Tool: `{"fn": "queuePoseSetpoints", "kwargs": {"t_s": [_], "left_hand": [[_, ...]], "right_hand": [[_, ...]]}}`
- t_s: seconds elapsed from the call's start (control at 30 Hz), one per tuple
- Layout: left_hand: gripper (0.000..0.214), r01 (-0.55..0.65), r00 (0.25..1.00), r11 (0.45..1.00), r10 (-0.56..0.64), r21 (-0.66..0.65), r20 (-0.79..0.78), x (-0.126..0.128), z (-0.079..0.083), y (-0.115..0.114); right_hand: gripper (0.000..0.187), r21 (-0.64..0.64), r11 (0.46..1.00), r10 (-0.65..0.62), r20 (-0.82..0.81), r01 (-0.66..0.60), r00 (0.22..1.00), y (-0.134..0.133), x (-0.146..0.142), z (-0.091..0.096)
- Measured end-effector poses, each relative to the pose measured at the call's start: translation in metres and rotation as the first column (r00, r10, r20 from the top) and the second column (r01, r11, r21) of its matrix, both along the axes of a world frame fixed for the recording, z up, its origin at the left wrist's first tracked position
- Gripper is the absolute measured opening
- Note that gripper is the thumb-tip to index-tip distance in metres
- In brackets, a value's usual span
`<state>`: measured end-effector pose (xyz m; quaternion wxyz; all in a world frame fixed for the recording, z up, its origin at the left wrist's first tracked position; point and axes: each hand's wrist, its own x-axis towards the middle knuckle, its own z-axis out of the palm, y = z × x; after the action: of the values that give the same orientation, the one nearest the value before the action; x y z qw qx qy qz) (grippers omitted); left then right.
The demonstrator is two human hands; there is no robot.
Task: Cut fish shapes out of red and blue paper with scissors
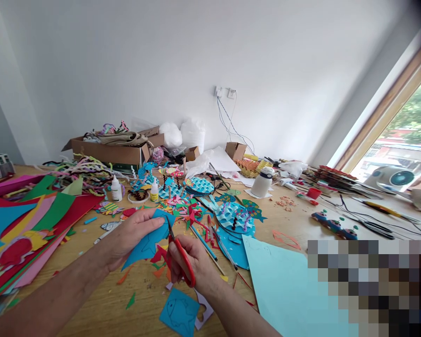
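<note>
My left hand [133, 234] pinches a blue paper piece [148, 243] above the wooden table [294, 224], thumb on top. My right hand [191, 264] grips red-handled scissors [180, 255]; their blades point up into the blue paper's right edge. Below my hands lies a blue paper square with a fish drawn on it [179, 311]. Paper scraps are scattered under and around both hands.
Stacked coloured paper sheets [28, 224] lie at left. A light-blue sheet [284, 285] lies at right. Finished blue paper fish [233, 217], glue bottles [116, 188], a white canister [262, 181], cardboard boxes [112, 152] and cables [372, 222] crowd the table behind.
</note>
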<state>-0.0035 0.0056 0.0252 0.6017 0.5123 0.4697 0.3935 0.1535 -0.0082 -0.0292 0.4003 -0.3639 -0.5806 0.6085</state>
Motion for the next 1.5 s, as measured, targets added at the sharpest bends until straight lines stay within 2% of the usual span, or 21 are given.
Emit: {"fn": "queuePoseSetpoints", "kwargs": {"t_s": [0.23, 0.77, 0.97, 1.23, 1.5], "left_hand": [[0.022, 0.014, 1.0, 1.0, -0.014, -0.014, 0.013, -0.0007, 0.0032, 0.0001], [0.021, 0.014, 0.999, 0.999, -0.012, -0.029, 0.053, -0.0021, -0.0034, 0.001], [0.023, 0.078, 0.995, 0.997, -0.077, -0.02, 0.07, 0.0005, -0.0018, 0.0008], [0.022, 0.073, 0.996, 0.997, -0.073, -0.017, 0.051, -0.0024, -0.0011, 0.0002], [0.019, 0.159, 0.987, 0.987, -0.159, 0.007, 0.038, -0.0015, -0.0006, 0.0007]], "right_hand": [[0.045, -0.008, 1.0, 0.005, -0.001, -0.005, 1.0, -0.0003, -0.001, 0.0004], [0.048, 0.004, 1.0, -0.02, 0.0, 0.02, 1.0, -0.0017, -0.0023, 0.0003], [0.048, -0.005, 1.0, -0.03, 0.002, 0.03, 1.0, -0.0027, -0.0028, 0.0024], [0.047, 0.002, 1.0, -0.027, 0.002, 0.027, 1.0, -0.0036, -0.003, 0.0019], [0.047, 0.011, 1.0, 0.006, -0.023, -0.005, 1.0, -0.0043, -0.0011, 0.0037]]}}
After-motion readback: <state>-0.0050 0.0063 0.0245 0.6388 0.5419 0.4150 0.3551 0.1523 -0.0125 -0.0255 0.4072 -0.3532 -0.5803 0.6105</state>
